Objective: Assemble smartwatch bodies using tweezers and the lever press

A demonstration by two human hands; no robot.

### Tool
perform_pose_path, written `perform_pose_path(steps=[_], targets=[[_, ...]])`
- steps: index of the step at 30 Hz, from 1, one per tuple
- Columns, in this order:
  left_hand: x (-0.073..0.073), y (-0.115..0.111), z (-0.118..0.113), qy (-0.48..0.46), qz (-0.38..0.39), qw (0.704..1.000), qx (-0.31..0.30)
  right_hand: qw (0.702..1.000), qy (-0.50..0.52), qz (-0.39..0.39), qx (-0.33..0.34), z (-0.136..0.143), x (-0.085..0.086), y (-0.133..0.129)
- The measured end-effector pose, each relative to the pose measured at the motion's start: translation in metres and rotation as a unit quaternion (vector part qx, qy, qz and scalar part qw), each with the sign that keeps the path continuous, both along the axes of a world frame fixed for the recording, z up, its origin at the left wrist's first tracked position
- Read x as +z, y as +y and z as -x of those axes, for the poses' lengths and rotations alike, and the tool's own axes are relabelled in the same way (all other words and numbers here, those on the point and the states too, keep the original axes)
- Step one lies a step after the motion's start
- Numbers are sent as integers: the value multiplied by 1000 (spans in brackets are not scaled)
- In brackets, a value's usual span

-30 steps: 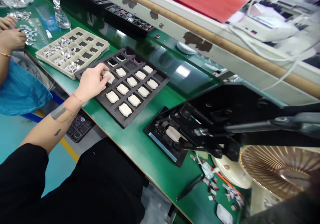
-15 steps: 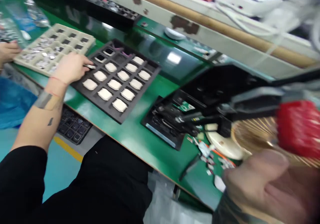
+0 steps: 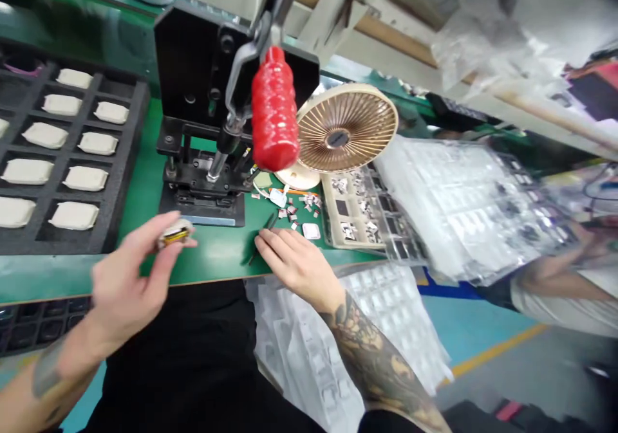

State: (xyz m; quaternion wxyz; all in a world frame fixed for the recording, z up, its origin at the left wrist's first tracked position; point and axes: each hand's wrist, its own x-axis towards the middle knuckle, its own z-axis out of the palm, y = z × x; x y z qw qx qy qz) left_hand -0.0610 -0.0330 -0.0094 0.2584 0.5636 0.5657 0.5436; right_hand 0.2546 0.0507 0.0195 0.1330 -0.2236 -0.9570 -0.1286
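Observation:
My left hand [image 3: 132,278] pinches a small squarish part [image 3: 176,233], pale with yellow and dark on its side, between thumb and fingers above the table's front edge. The fingers of my right hand [image 3: 299,262] are closed on dark tweezers [image 3: 271,222], low over the green tabletop. Small silvery pieces [image 3: 292,213] lie scattered just beyond it, beside a white rounded square piece [image 3: 311,231]. Between and behind my hands stands a black hand press [image 3: 203,188] with a red handle grip [image 3: 275,114].
On the left lies a dark foam tray [image 3: 109,227] with several cream padded pieces. A small fan [image 3: 347,127] stands behind a beige compartment tray [image 3: 331,233]. To the right, a person's arm [image 3: 550,275] reaches stacked clear plastic trays [image 3: 434,214]. Plastic sheeting [image 3: 304,336] hangs below the table edge.
My view has swung right. My left hand has left the trays and come before the press with the small part. My right hand has come down onto the tweezers.

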Motion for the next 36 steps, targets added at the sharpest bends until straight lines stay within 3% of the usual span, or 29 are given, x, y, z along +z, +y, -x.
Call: perform_pose_path(steps=[2,4,6,9,12,15,17,19,23,32,34,36], targets=[[1,10,-35,-79,29,994,-75,994,109,25,-2,-5,-4,-2],[0,20,-51,-154,74,978,-121,966,248,63,-35,-9,-11,-5],[-3,27,-55,-188,110,967,-131,920,366,108,-87,-11,-20,-5],[-8,28,-53,-191,130,964,-134,883,410,182,-137,-7,-31,-3],[-9,27,-52,-200,138,960,-140,858,441,233,-122,6,-33,-2],[-8,28,-53,-210,145,956,-144,791,545,271,-65,27,-27,-5],[-7,29,-54,-212,140,956,-145,762,576,294,-31,42,-24,-6],[-6,30,-54,-206,136,958,-145,756,577,310,-15,56,-23,-6],[-5,29,-54,-188,122,964,-141,771,551,321,-11,72,-27,-2],[-7,29,-53,-183,106,967,-145,764,563,315,-23,75,-32,-2],[-8,28,-53,-187,102,966,-148,746,572,338,-38,76,-33,-2],[-8,28,-52,-196,101,964,-151,698,585,408,-65,77,-33,-2]])
